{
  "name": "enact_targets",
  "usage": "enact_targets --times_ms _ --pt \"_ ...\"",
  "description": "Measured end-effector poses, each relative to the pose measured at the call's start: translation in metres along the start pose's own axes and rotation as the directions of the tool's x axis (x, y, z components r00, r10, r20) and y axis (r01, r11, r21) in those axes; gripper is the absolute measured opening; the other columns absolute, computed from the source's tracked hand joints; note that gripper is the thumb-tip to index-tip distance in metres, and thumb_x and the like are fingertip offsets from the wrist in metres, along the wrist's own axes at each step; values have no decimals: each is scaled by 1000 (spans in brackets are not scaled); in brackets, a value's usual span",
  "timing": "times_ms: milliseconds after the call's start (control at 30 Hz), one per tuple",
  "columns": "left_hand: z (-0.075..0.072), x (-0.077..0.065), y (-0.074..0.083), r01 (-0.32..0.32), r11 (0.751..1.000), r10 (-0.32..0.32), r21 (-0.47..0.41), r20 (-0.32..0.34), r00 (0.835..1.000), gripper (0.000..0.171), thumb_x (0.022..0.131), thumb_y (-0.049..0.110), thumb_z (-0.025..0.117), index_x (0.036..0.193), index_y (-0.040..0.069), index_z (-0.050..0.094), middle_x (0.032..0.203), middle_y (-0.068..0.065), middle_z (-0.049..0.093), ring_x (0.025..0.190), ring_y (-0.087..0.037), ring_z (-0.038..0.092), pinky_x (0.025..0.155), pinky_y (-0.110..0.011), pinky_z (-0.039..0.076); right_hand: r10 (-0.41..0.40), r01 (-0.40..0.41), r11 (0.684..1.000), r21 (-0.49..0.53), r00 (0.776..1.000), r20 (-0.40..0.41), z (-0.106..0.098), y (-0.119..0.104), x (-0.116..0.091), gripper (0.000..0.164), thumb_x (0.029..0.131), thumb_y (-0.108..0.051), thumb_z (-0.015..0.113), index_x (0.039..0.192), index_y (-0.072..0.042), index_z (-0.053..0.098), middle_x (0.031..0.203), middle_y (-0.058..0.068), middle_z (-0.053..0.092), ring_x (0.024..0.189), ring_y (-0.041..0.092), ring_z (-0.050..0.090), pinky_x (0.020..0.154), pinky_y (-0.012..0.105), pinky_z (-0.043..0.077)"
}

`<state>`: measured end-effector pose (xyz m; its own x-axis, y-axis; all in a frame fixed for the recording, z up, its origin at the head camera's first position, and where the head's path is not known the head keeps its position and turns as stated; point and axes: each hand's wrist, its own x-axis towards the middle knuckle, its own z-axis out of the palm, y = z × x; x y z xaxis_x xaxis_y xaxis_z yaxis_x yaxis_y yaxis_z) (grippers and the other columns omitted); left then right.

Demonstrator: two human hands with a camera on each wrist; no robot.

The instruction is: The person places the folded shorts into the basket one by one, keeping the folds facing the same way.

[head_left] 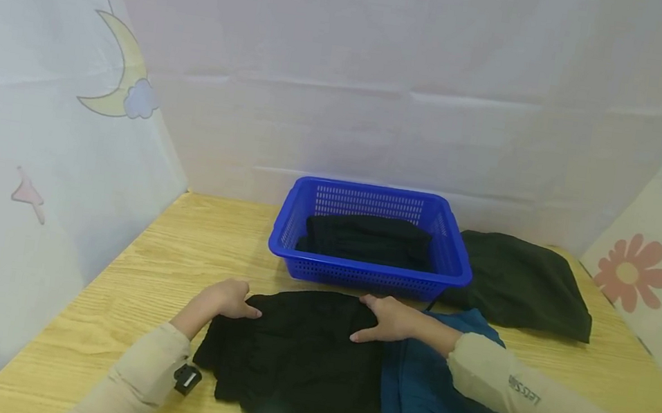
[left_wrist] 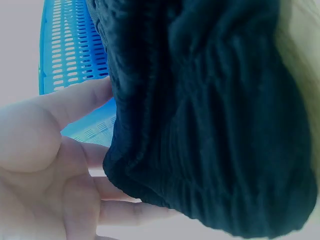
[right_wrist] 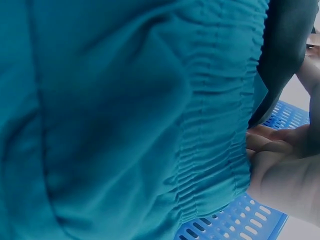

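Black cloth (head_left: 300, 370) near a blue basket (head_left: 359, 277)
Left hand (head_left: 224, 298) touches the cloth, fingers straight; right hand (head_left: 393, 319) touches it too, whether its fingers grip unclear.

The head view looks from above, forward and down over the table (head_left: 175, 242) to the wall (head_left: 380, 115) at twelve o'clock, while the left wrist view faces black cloth (left_wrist: 200, 125) and the right blue cloth (right_wrist: 125, 120), both very close, sharing the basket (head_left: 359, 277) around half past ten and five o'clock respectively.
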<state>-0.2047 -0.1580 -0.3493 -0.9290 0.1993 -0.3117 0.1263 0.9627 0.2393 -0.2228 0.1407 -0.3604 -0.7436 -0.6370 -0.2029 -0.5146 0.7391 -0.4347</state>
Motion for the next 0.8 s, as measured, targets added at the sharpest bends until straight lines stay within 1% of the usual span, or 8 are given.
enact_targets --times_ms 167,300,433,467,500,600,700,800 --pt "1 0 -2 24 1000 -24 1 24 999 35 80 31 66 82 -3 58 72 -7 55 65 -18 49 61 -33 44 -3 2 1000 19 999 53 -1 0 1 87 74 -43 69 130 12 31 122 28 46 112 35 45 91 44 37" --pt "3 1 -5 61 995 -57 -81 41 997 38 80 33 66 86 -4 59 78 -9 57 71 -22 56 53 -35 49 -21 20 999 26 999 50 5 10 5 93 73 -51 67 130 13 30 121 29 46 112 36 45 90 45 38" --pt "2 2 -7 83 979 -75 -185 52 996 37 79 32 67 86 -3 60 82 -12 57 76 -29 58 44 -40 49 3 -4 999 36 1000 29 8 7 6 92 72 -46 70 130 13 31 121 29 46 112 37 44 90 45 38" --pt "2 2 -9 79 977 -69 -200 53 996 36 79 32 67 86 -3 60 83 -12 57 77 -30 59 43 -40 49 9 -9 999 39 1000 20 9 6 6 90 72 -44 71 130 13 31 121 29 46 112 37 44 90 45 38" --pt "2 2 -10 73 974 -63 -213 54 997 36 79 31 68 88 -3 61 85 -12 57 78 -30 59 43 -40 49 34 -35 998 60 999 16 5 -3 3 88 71 -37 74 128 14 33 120 29 46 112 38 44 91 46 37" --pt "1 2 -14 60 964 -44 -260 65 997 41 79 30 68 96 -6 61 95 -16 58 86 -34 57 45 -41 50 36 -35 997 71 999 -16 8 -7 3 83 70 -27 76 128 15 33 119 28 48 110 37 46 90 45 38" --pt "1 1 -18 42 940 -16 -337 79 997 46 80 28 67 104 -10 58 104 -21 57 94 -39 54 50 -45 50 39 -36 997 75 998 -46 10 -9 3 80 70 -21 77 127 15 34 115 26 51 107 36 48 88 44 39" --pt "0 0 -21 27 911 7 -411 79 997 43 79 24 69 102 -11 59 101 -19 58 93 -38 55 54 -48 50 56 -50 995 81 996 -67 12 -11 4 80 69 -18 77 128 13 34 112 23 54 105 34 50 87 43 41"
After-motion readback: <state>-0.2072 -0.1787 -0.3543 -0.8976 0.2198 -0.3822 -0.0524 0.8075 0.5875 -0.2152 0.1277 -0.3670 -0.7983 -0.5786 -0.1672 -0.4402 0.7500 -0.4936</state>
